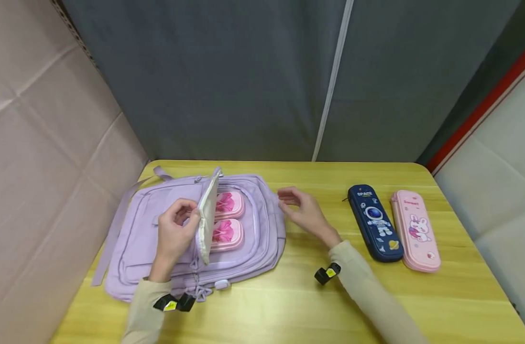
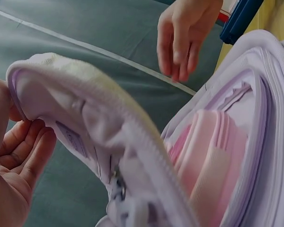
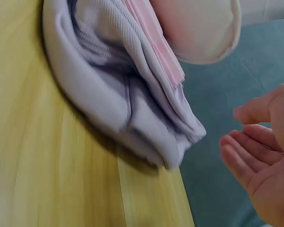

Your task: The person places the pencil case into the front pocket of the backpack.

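A lilac backpack (image 1: pixel 146 229) lies on the table, its front pocket unzipped. My left hand (image 1: pixel 176 234) pinches the edge of the pocket's raised flap (image 1: pixel 208 220), whose pale lining faces right. Inside the pocket, partly behind the flap, lie two pink pencil cases (image 1: pixel 229 231) side by side with darker pink pictures on them. In the left wrist view thumb and fingers grip the flap's rim (image 2: pixel 19 90). My right hand (image 1: pixel 303 210) hovers just beyond the bag's right end, fingers loosely bent and nothing in them, as the right wrist view also shows.
To the right on the wooden table (image 1: pixel 288 306) lie a navy pencil case (image 1: pixel 376 223) with an astronaut and a pink pencil case (image 1: pixel 416 231) with a rabbit. A dark grey curtain (image 1: pixel 245 86) hangs behind the table. Straps trail off the bag's left side.
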`<state>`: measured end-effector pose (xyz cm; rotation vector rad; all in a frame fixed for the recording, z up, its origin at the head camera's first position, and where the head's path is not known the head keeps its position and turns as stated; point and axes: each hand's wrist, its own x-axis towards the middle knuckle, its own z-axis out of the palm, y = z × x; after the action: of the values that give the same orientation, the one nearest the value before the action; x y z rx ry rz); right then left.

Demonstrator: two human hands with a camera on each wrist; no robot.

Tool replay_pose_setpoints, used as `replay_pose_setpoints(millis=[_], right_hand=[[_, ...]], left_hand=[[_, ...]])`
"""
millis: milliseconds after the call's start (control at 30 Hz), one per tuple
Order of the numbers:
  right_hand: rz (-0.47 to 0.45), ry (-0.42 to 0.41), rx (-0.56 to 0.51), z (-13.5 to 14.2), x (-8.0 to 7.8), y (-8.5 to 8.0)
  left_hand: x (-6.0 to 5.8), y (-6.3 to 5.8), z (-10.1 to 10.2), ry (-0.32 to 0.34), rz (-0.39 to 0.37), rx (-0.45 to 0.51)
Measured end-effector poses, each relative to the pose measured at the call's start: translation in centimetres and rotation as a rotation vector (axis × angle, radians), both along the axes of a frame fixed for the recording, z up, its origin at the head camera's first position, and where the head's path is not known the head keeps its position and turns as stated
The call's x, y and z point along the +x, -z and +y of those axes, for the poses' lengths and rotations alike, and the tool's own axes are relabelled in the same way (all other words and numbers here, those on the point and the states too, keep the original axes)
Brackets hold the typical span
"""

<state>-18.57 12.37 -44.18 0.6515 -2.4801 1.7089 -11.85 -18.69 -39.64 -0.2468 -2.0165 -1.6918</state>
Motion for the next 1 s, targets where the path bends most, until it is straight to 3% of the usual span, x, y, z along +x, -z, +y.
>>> replay_pose_setpoints(millis=[333, 533, 667, 800, 1000], right_hand=[[0.067, 0.149, 0.16, 5.6, 2.3, -0.5], [0.161, 0.29, 0.251, 9.0, 3.6, -0.2], [0.194, 0.384, 0.34, 11.2, 4.2, 0.0], [0.118, 0.493, 0.453, 13.4, 5.4, -0.2], [-0.186, 0.614, 0.632, 15.9, 6.8, -0.1]], left_hand=[[0.2, 0.4, -1.0, -0.031, -0.016, 0.037], [0.4, 0.7, -1.8, -0.089, -0.031, 0.053], [0.5, 0.8, -2.1, -0.088, -0.029, 0.078], [0.5, 1.0, -2.2, -0.084, -0.036, 0.089], [0.5, 1.0, -2.4, -0.093, -0.036, 0.1]])
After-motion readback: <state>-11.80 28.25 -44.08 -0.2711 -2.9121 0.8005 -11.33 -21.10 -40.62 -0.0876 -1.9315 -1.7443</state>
